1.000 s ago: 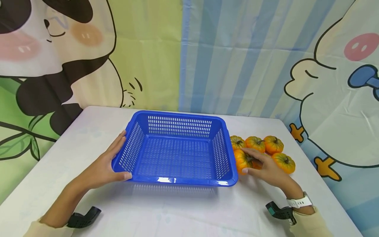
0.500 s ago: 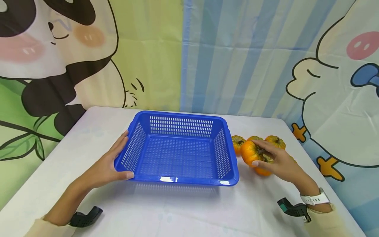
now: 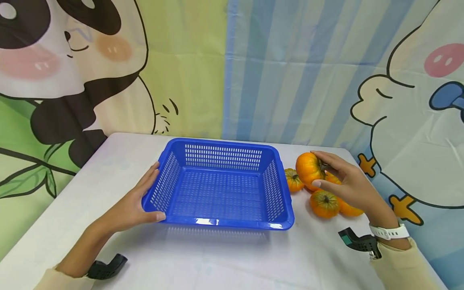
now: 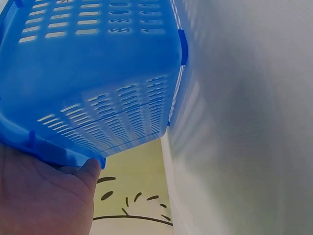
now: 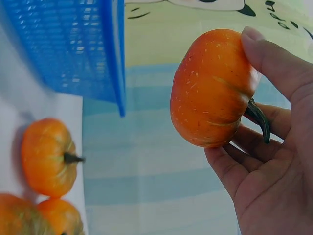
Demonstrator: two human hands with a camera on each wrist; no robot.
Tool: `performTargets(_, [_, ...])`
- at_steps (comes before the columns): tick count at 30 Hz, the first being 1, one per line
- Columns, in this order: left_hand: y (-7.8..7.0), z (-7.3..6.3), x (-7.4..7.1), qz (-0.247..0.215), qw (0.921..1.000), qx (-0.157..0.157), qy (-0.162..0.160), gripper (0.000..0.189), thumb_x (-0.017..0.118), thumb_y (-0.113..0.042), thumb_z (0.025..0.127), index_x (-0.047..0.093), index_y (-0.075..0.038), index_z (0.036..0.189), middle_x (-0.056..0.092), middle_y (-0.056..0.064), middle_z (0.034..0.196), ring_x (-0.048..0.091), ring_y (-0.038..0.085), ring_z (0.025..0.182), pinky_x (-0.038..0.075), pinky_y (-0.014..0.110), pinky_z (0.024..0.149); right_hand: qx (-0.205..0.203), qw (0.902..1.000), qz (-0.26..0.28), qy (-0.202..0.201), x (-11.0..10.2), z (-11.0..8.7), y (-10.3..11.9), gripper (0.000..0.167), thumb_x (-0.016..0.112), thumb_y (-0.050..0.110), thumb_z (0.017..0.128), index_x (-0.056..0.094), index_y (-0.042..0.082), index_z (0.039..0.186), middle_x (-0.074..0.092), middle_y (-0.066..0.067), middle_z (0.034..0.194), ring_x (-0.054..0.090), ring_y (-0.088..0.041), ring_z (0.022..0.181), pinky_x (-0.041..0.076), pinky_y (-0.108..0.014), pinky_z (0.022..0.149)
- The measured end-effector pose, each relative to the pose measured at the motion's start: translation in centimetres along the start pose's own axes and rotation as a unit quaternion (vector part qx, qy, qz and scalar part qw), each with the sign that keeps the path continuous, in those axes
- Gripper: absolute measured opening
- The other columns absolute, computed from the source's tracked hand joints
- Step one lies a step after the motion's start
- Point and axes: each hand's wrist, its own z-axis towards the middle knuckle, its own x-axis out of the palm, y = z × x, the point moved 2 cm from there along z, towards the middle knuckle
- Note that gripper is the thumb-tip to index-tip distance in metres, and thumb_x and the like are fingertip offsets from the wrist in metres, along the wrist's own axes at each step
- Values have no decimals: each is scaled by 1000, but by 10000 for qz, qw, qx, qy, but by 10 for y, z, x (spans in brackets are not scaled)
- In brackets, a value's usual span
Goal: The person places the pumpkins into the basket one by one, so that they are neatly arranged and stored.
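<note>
Behind the basket (image 3: 232,222), a cartoon-printed curtain (image 3: 192,76) is hanging; under the basket, a white worktop (image 3: 203,266) is extending on all sides. The basket, blue and slotted, is standing upright, its floor showing no pumpkins. Left of it, the left hand (image 3: 132,205) is spreading loosely, thumb lying on the near rim, fingers resting along the side. Right of it, the right hand (image 3: 349,181) is parting just wide enough to be pinching one pumpkin (image 3: 309,168) between thumb and fingers, off the worktop. Also right of the basket, other pumpkins (image 3: 325,204) are lying, some partly hidden. Transferring the pumpkin to the basket seems to be the step in hand; the next move is probably calling for a leftward carry over the rim and a gentle release. No readable brand or label is showing on the basket or wrist strap (image 3: 389,232); dark marks (image 5: 279,14) on the curtain are appearing too small to read.
</note>
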Motion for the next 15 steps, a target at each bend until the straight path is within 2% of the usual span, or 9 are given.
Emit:
performTargets(6, [1,-1,0,-93,9999,50,-15,117,82,-25,72,3,-14,157,-7,-6,163,-1,37,146,17,76,102,-302,9991,245,173,8,18,12,70,75,-1,83,45,7,145,46,-13,142,49,-7,122,39,-14,98])
performTargets(11, [2,-6,0,-216,9997,146,-43,116,82,-23,72,3,-12,157,-7,-5,163,-1,38,146,16,77,100,-278,9977,396,470,19,34,19,67,74,6,86,44,8,146,46,-10,144,50,-23,125,38,-16,101])
performTargets(15, [3,-1,2,-244,9994,241,-17,116,81,-24,73,3,-13,157,-7,-6,163,-1,37,146,16,76,101,-262,9977,335,526,19,43,25,67,74,10,86,44,7,146,46,-9,143,48,-28,127,36,-16,102])
